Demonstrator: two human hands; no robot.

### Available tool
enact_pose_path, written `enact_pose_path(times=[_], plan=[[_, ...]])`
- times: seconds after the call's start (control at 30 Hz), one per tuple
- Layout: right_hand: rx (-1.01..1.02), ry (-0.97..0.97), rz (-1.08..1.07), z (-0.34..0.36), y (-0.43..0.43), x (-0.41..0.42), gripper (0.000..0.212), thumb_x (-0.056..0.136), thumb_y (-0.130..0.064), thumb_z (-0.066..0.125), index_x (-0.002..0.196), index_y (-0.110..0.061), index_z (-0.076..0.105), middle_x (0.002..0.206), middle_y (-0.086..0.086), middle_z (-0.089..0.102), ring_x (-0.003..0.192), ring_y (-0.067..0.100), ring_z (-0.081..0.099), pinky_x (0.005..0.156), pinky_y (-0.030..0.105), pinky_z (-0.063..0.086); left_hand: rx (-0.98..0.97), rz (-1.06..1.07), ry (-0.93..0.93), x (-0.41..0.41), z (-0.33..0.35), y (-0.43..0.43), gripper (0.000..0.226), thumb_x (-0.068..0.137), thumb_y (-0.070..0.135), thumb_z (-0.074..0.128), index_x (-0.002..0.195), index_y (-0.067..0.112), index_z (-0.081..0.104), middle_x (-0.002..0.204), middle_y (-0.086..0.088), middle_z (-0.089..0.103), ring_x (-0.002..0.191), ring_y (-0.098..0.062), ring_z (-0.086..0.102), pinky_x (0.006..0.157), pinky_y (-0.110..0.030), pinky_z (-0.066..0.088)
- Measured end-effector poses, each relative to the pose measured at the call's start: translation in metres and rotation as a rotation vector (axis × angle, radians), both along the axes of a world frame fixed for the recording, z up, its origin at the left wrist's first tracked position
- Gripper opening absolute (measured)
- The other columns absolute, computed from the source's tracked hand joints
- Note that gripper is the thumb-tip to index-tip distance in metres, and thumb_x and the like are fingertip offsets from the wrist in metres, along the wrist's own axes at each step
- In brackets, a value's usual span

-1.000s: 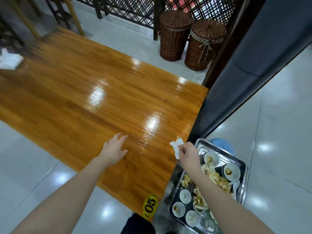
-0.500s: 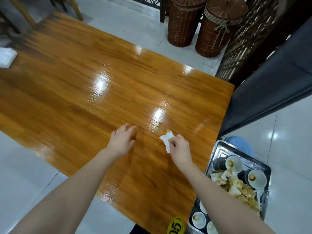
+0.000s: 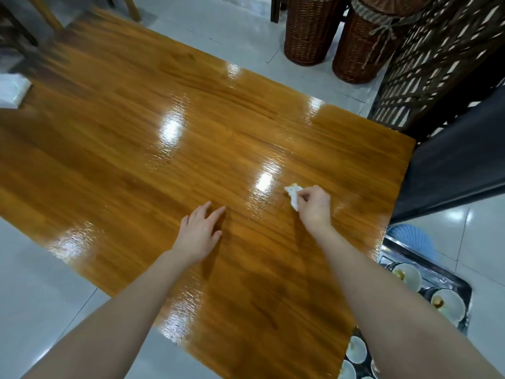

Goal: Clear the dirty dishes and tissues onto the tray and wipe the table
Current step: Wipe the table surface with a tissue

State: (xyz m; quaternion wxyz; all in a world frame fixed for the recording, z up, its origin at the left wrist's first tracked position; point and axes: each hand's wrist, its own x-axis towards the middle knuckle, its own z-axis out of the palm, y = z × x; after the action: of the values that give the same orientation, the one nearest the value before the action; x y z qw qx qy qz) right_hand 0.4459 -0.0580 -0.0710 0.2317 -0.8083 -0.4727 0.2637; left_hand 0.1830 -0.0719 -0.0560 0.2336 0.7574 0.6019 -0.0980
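On the glossy counter (image 3: 131,165), the left hand (image 3: 200,231) lies flat, fingers straight and slightly spread. The right hand (image 3: 314,208) pinches a crumpled tissue (image 3: 294,197) at its 10 o'clock, pressed to the wood. The tray (image 3: 445,280) of dirty bowls (image 3: 410,277) sits at the counter's 4 o'clock.

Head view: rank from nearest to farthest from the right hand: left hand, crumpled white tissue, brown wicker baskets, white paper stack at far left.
1. Crumpled white tissue, in the right hand's grip.
2. Left hand, open, just to its left.
3. Brown wicker baskets, on the floor, far right.
4. White paper stack, far left edge.
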Motion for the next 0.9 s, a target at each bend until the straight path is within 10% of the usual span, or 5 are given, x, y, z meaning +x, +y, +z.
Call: enact_pose_path(times=[0.27, 0.53, 0.67, 0.9], plan=[[-0.062, -0.093, 0.445, -0.007, -0.048, -0.064, 0.037, 0.089, 0.005, 0.040, 0.116, -0.009, 0.060, 0.104, 0.002, 0.050, 0.098, 0.016, 0.054, 0.072, 0.010, 0.037, -0.021, 0.033, -0.019, -0.006, 0.001, -0.008, 0.059, 0.098, 0.031, 0.048, 0.151, 0.030, 0.021, 0.159, -0.008, 0.015, 0.146, -0.027, 0.015, 0.118, -0.046, 0.017], [-0.008, -0.090, 0.692, -0.013, -0.093, -0.081, 0.034, 0.082, 0.010, 0.050, 0.110, -0.004, 0.064, 0.114, 0.011, 0.055, 0.105, 0.025, 0.053, 0.083, 0.032, 0.046, 0.003, 0.046, -0.026, -0.009, 0.012, -0.021, 0.059, 0.098, 0.029, 0.048, 0.151, 0.031, 0.022, 0.159, -0.007, 0.015, 0.145, -0.027, 0.016, 0.117, -0.046, 0.017], [0.003, -0.042, 0.327, -0.005, -0.054, -0.032, 0.021, 0.080, 0.011, 0.048, 0.084, 0.002, 0.066, 0.100, 0.019, 0.057, 0.089, 0.027, 0.058, 0.075, 0.033, 0.044, 0.003, 0.057, -0.025, -0.020, 0.015, -0.027, 0.058, 0.099, 0.030, 0.048, 0.151, 0.030, 0.021, 0.158, -0.008, 0.015, 0.146, -0.027, 0.015, 0.116, -0.047, 0.018], [-0.041, -0.128, -0.004, 0.000, -0.046, -0.028, 0.022, 0.091, 0.002, 0.045, 0.103, 0.005, 0.063, 0.106, 0.018, 0.055, 0.090, 0.032, 0.056, 0.068, 0.032, 0.037, -0.015, 0.086, -0.028, -0.026, 0.018, -0.046, 0.059, 0.099, 0.031, 0.048, 0.151, 0.030, 0.020, 0.159, -0.007, 0.013, 0.146, -0.027, 0.015, 0.116, -0.047, 0.018]])
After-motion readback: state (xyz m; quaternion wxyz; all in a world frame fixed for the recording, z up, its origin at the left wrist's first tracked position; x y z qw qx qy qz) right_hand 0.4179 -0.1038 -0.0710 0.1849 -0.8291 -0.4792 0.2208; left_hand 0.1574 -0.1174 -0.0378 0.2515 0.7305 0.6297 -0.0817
